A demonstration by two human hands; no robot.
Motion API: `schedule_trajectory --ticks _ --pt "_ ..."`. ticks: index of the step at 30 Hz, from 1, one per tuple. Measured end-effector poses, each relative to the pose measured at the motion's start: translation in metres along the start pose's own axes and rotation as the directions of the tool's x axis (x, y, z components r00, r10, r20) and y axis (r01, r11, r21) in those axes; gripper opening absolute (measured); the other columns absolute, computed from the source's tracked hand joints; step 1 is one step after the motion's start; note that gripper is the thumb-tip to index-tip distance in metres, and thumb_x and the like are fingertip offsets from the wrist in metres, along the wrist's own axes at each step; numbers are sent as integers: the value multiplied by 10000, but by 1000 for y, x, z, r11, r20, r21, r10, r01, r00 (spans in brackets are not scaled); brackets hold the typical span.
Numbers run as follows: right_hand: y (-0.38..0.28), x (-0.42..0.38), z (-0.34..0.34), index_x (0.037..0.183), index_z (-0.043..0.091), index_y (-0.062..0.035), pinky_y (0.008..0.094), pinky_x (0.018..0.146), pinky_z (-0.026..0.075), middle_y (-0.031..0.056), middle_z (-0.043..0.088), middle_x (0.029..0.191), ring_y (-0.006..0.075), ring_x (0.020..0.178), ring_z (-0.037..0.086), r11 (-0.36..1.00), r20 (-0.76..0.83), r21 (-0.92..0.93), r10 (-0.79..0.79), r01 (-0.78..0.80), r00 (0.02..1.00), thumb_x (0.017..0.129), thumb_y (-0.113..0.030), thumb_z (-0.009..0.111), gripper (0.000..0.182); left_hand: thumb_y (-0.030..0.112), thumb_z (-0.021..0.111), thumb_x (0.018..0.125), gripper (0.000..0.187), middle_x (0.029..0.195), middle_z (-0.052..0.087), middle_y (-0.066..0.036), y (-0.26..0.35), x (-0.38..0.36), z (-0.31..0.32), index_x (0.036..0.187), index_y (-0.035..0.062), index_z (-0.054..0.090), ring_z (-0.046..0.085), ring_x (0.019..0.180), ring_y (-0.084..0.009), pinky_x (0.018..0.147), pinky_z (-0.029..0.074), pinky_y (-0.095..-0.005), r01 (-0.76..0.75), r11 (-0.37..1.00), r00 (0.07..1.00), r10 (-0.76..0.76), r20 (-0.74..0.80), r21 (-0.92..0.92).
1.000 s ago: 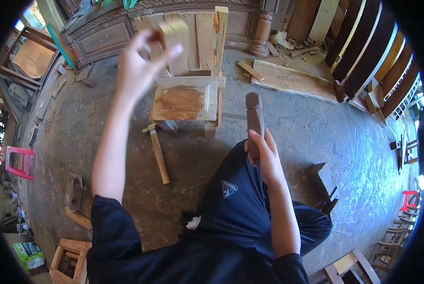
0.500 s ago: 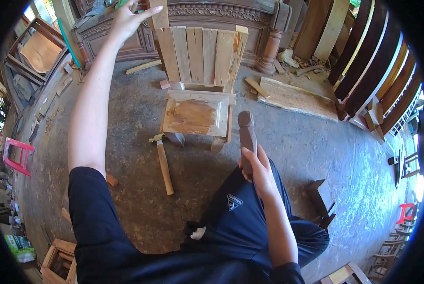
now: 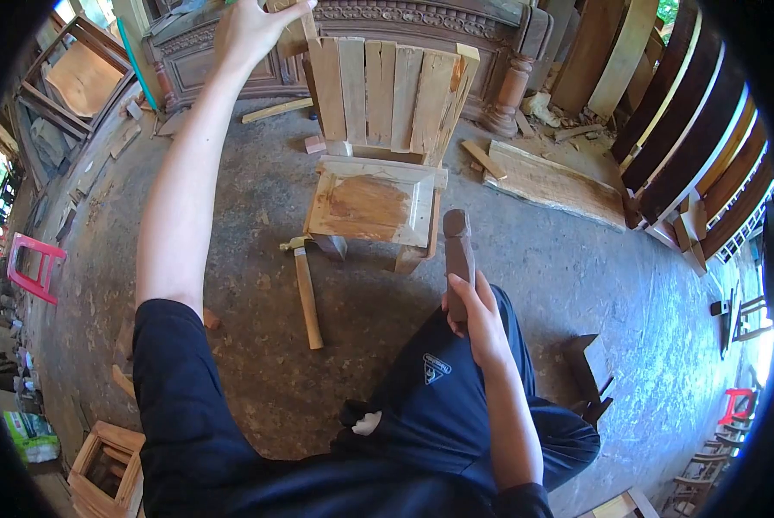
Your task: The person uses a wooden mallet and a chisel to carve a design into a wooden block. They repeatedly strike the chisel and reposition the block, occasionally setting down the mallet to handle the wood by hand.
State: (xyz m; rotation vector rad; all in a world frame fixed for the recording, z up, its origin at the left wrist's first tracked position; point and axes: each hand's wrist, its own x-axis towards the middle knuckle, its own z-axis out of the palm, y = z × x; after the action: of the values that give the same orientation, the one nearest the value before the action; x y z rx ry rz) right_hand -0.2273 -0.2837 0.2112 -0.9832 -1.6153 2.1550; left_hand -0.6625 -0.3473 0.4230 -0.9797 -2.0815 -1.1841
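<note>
At the top edge, my left hand (image 3: pixel 250 39) has its thumb across the upper part of a pale wooden board (image 3: pixel 293 39) at the left of a chair back; its fingertips are cut off by the frame. The wooden chair (image 3: pixel 371 203) has upright slats (image 3: pixel 380 95) and a seat with a darker brown patch. My right hand (image 3: pixel 478 315), above my knee, is closed around a dark brown bar with a blocky, faceted end (image 3: pixel 458 246) pointing up. A claw hammer (image 3: pixel 306 293) with a wooden handle lies on the floor near the chair's front left leg.
Behind the chair stands a carved wooden panel (image 3: pixel 231 69) with a turned post (image 3: pixel 510 95). A rough plank (image 3: pixel 560 186) lies at right, near leaning dark boards (image 3: pixel 672 104). A pink stool (image 3: pixel 35 268) is at left, a wooden frame (image 3: pixel 106 470) at lower left.
The view has shifted slightly, so the chair and hammer appear farther right. My left hand sits a little higher at the frame's top. My right hand still grips the brown bar.
</note>
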Motion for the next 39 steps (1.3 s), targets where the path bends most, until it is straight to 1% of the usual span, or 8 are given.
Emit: schedule_trajectory --ticks 8,12,13,16,22,27,34,39 --pt "2 -1 1 1205 561 -64 241 488 357 28 618 830 79 579 497 1000 -7 7 1 -1 1000 1061 -377 588 346 474 904 802 716 1295 702 -163 14 -11 11 1322 81 606 663 1231 -305 1033 515 -445 -61 998 998 61 7 -26" --pt "7 2 5 1196 552 -76 244 468 347 47 613 826 102 550 515 1000 -7 24 -2 2 1000 1070 -361 575 313 499 866 840 727 1215 742 -193 35 -24 13 1401 134 583 726 1104 -355 932 568 -474 22 998 995 -27 91 57" --pt "7 1 7 1189 551 -78 245 468 346 47 613 826 102 551 516 1000 2 24 -1 1 1000 1071 -365 573 312 514 855 847 731 1134 769 -192 45 -29 7 1415 143 583 753 1020 -372 869 593 -480 -66 986 994 51 99 151" --pt "7 -2 8 1170 549 -81 246 469 344 46 612 825 102 553 517 1000 9 22 6 -7 1000 1075 -377 569 312 524 860 836 755 1113 773 -197 41 -32 14 1420 134 583 758 1001 -375 861 599 -478 -76 992 996 72 44 99" --pt "12 -2 7 1150 545 -85 244 475 345 41 608 827 98 558 511 999 -3 25 45 -45 999 1079 -392 567 317 501 863 840 758 1152 760 -213 40 -35 16 1434 131 570 748 1039 -377 889 597 -481 -74 984 997 72 23 164" --pt "14 -2 6 1156 545 -88 240 475 345 37 604 828 92 569 509 999 17 31 43 -44 999 1076 -394 573 317 433 872 854 747 1260 714 -228 31 -40 27 1447 117 543 707 1143 -388 926 584 -484 -165 981 985 169 -41 99" --pt "17 -5 2 1228 556 -81 236 476 346 41 605 830 90 580 510 998 20 42 39 -40 999 1075 -389 575 343 369 861 876 707 1352 662 -229 35 -43 35 1463 123 554 669 1206 -393 993 560 -477 -100 993 993 104 -51 61" --pt "13 -5 2 1275 557 -73 238 482 349 45 604 829 95 583 510 998 6 31 60 -60 998 1077 -378 573 364 341 864 877 717 1388 630 -211 34 -42 34 1480 105 556 638 1255 -377 1027 542 -464 -163 985 983 168 -77 66"
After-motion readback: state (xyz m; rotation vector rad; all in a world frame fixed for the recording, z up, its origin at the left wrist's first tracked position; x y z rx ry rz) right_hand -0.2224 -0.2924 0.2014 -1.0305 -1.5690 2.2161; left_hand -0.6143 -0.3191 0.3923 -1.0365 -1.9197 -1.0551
